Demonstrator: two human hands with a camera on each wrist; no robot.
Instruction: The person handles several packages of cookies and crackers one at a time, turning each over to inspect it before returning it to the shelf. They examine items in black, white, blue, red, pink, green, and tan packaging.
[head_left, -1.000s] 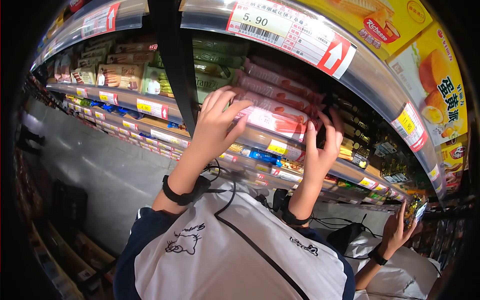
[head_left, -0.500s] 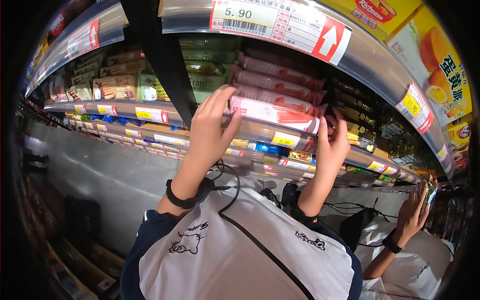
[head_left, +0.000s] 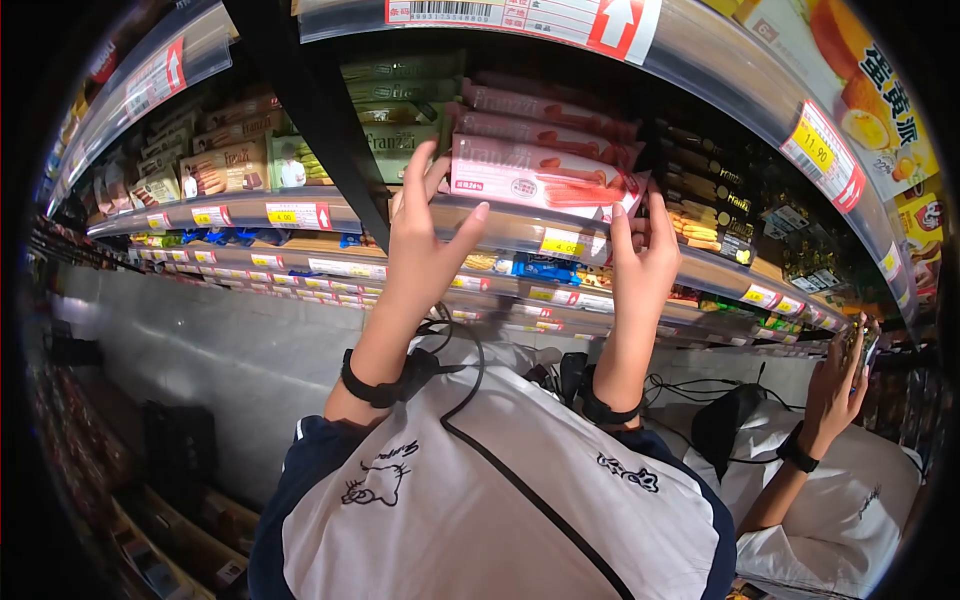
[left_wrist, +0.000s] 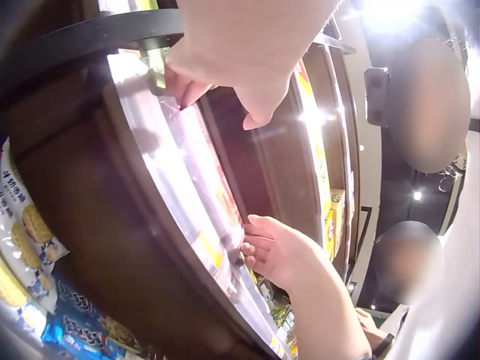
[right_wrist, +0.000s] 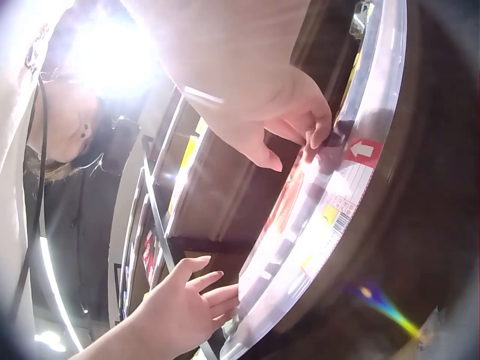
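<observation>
Fingers of the left hand (head_left: 415,250) are long and parted, the thumb standing well away from them, beside the left end of the front pink packet (head_left: 540,182). The right hand (head_left: 645,262), at the packet's right end, has its fingers loosely bent and its thumb apart; neither hand shows a pinch. Whether either hand bears on the wrapper cannot be told.

Adjusting the packet between the hands, if that is the step, is best done with light, equal pressure at both ends, the flats of the fingers guiding it square to the shelf lip (head_left: 510,230). Harder pressure would probably crumple the wrapper or buckle the packet in its middle.

The packet lies lengthwise between the two hands, to the right of the left hand and to the left of the right hand, with its printed face showing. Directly behind it are more pink packets (head_left: 550,138); to its left, green packets (head_left: 400,140); to its right, dark packets (head_left: 712,205). Just below its front edge is a yellow price label (head_left: 564,246).
</observation>
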